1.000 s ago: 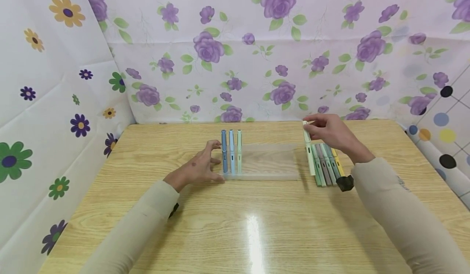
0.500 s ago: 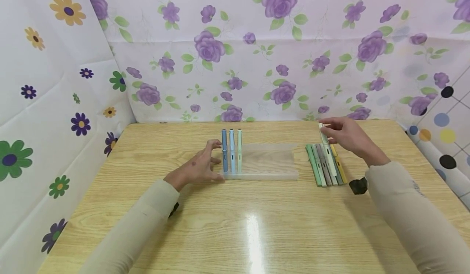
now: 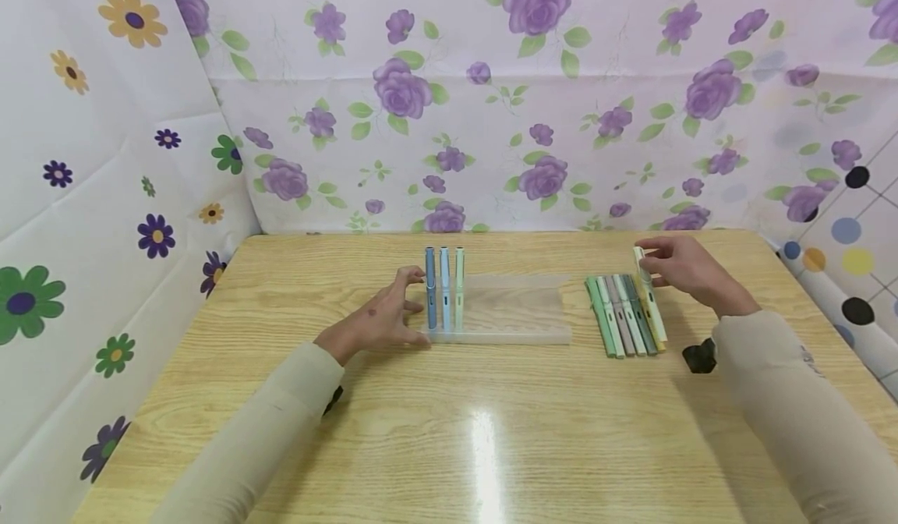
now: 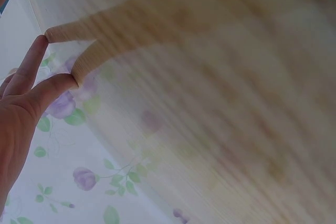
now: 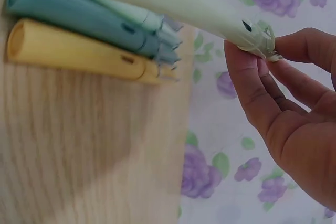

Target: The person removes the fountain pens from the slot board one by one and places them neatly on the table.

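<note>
Whitish pen (image 3: 653,306) in a fingertip pinch of the right hand (image 3: 691,273), tilted near the yellow pen (image 5: 73,53); contact undetermined. At the left end of the clear rack (image 3: 515,335), a spread left hand (image 3: 377,317); cannot tell whether gripping. Judged risks: slippage from so narrow a pinch; yellow pen displacement from a knock.

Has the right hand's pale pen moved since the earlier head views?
Yes: the pale pen moved rightward, away from the clear pen rack and across the lying pens.
</note>
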Tool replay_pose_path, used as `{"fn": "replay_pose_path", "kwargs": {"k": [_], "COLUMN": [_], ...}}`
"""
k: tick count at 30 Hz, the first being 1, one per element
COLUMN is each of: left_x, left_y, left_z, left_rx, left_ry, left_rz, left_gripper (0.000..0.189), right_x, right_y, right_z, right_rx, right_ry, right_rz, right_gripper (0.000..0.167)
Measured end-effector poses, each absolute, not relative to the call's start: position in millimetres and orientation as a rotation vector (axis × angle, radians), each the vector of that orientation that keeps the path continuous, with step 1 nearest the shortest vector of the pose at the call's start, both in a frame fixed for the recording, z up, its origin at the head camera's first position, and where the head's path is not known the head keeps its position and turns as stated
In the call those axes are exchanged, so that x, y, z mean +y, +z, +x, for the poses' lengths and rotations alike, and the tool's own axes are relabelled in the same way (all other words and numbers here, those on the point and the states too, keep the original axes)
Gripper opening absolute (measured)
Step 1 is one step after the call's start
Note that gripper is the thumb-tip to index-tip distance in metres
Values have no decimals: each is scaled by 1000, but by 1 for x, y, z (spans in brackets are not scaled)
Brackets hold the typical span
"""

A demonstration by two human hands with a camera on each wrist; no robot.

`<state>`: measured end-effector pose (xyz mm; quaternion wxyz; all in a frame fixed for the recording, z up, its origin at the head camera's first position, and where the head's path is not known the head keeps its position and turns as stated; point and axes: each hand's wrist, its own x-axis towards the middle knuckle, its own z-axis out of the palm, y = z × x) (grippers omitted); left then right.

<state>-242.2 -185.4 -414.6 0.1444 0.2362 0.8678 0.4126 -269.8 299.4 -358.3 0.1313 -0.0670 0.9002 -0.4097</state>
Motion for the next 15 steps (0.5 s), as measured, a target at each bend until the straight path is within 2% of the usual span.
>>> {"fn": "replay_pose_path", "kwargs": {"k": [15], "left_x": [-185], "left_y": [-415], "left_z": [-242], "left_rx": [2511], "left_ry": [1182], "left_rz": [660], "left_gripper": [103], "right_x": [325], "right_y": [-383], "right_z": [-277], "right_rx": [2511], "right_ry": [-1192], "right_rz": [-63], "right_gripper": [56]}}
